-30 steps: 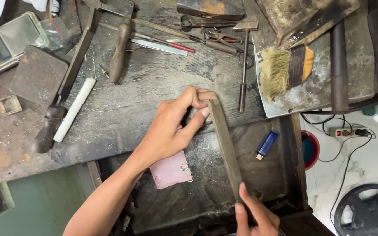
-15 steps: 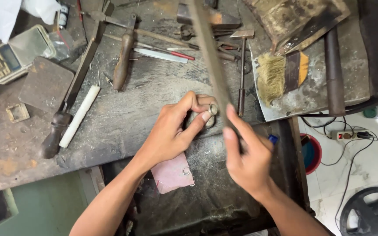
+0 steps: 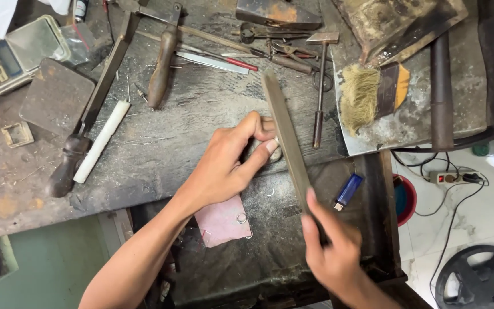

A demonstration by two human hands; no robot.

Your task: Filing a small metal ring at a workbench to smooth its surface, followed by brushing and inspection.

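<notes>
My left hand [image 3: 230,163] pinches a small metal piece [image 3: 267,153] against the front edge of the worn workbench [image 3: 144,166], thumb and fingertips closed on it. My right hand [image 3: 330,252] grips the near end of a long flat metal file [image 3: 286,137], which lies slanted across the small piece and points away from me. The file's blade touches the piece right by my left fingertips. A pink cloth [image 3: 224,220] with a small ring [image 3: 241,218] on it lies in the dark tray below my left wrist.
Large wooden-handled files [image 3: 95,103], a white stick [image 3: 101,141], a small hammer [image 3: 320,86] and pliers lie on the bench. A digital scale [image 3: 10,54] sits far left, a brush [image 3: 373,94] on a metal sheet right. A blue lighter [image 3: 348,190] rests in the tray.
My right hand pushed the file forward over the piece, then drew it back toward me. My left hand has stayed pinched on the piece at the bench edge.
</notes>
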